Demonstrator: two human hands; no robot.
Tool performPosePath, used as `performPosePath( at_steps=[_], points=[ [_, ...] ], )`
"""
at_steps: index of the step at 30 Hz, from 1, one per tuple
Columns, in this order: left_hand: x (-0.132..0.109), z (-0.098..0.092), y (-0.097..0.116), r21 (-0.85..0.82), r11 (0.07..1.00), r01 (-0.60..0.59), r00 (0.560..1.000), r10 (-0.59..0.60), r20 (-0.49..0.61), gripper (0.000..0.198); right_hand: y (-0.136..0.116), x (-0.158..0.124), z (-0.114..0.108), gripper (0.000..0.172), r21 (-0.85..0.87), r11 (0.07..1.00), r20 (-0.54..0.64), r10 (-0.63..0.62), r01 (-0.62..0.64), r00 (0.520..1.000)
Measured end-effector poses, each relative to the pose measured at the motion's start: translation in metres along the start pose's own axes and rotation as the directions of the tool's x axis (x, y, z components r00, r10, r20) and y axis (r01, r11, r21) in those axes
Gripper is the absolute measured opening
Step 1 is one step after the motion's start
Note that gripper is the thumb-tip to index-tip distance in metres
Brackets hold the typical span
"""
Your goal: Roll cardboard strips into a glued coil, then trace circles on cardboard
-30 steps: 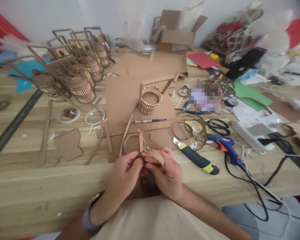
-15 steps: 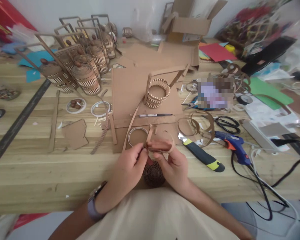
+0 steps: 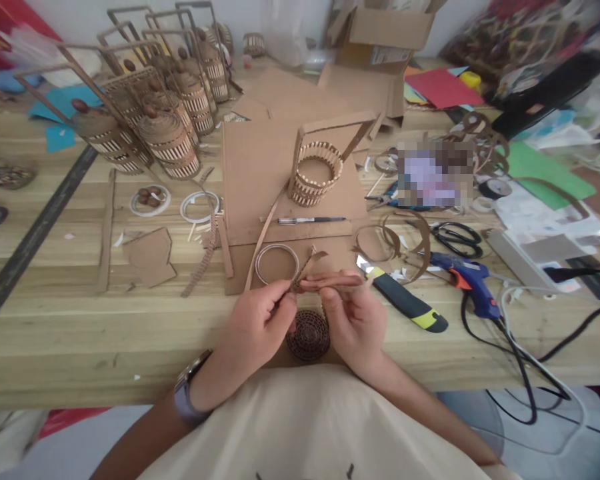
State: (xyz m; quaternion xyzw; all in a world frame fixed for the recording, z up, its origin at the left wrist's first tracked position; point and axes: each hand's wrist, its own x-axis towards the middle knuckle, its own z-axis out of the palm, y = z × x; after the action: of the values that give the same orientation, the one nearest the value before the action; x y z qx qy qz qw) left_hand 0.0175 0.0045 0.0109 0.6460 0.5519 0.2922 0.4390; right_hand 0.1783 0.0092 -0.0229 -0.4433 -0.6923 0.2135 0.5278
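My left hand [image 3: 260,319] is closed, thumb and fingers pinching a narrow cardboard strip [image 3: 308,268] whose free end curls up past the fingertips. Facing it, my right hand [image 3: 356,312] presses its thumb toward its outstretched fingers on the same strip; the exact grip is partly hidden. Below and between the hands lies a dark coiled cardboard disc [image 3: 308,335]. Just beyond them a pale ring [image 3: 277,264] rests on the cardboard sheet [image 3: 255,160]. Farther back stands a small round slatted basket [image 3: 316,175] with a tall square handle.
To the right lie a utility knife [image 3: 405,298] with its blade out, a blue glue gun [image 3: 467,280] with cords, and black scissors [image 3: 457,237]. A pen [image 3: 312,220] lies ahead. Several finished lantern-like baskets [image 3: 167,143] stand at the back left, near a tape roll holding brown beads [image 3: 151,197].
My right hand has shifted slightly right and its fingers have straightened. The left hand keeps its pinch on the strip. The coiled disc shows more fully, and the view has tilted a little.
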Motion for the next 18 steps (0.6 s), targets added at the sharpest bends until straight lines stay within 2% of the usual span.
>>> performPosePath(
  at_steps=[2, 4, 7, 10, 12, 18],
  points=[
    [-0.0007, -0.0006, -0.0009, -0.025, 1.0, 0.014, 1.0, -0.013, 0.024, 0.029, -0.0002, -0.0002, -0.0007, 0.016, 0.047, 0.998, 0.008, 0.038, -0.038, 0.999],
    [-0.0009, -0.0007, -0.0014, -0.05, 0.998, 0.025, 0.999, -0.023, 0.043, 0.029, 0.0006, -0.0001, -0.0013, 0.015, 0.056, 0.998, 0.017, 0.021, -0.022, 1.0],
    [-0.0005, 0.0002, -0.0015, -0.05, 0.999, 0.015, 0.999, -0.013, 0.042, 0.029, 0.0022, 0.0011, -0.0021, 0.007, -0.045, 0.996, 0.05, -0.074, 0.076, 0.996],
    [0.0001, 0.0013, -0.0016, -0.006, 1.0, -0.025, 1.0, 0.025, 0.015, 0.029, 0.0022, 0.0024, -0.0024, 0.014, -0.2, 0.955, 0.089, -0.205, 0.219, 0.975],
    [-0.0001, 0.0012, -0.0013, 0.022, 0.998, -0.057, 0.998, 0.057, 0.002, 0.027, 0.0007, 0.0024, -0.002, 0.017, -0.249, 0.93, 0.084, -0.257, 0.27, 0.963],
    [-0.0032, -0.0021, 0.0011, 0.022, 0.989, -0.143, 0.987, 0.141, 0.076, 0.027, -0.0049, 0.0015, -0.0027, 0.019, -0.173, 0.981, 0.022, -0.082, 0.084, 0.996]
  ],
)
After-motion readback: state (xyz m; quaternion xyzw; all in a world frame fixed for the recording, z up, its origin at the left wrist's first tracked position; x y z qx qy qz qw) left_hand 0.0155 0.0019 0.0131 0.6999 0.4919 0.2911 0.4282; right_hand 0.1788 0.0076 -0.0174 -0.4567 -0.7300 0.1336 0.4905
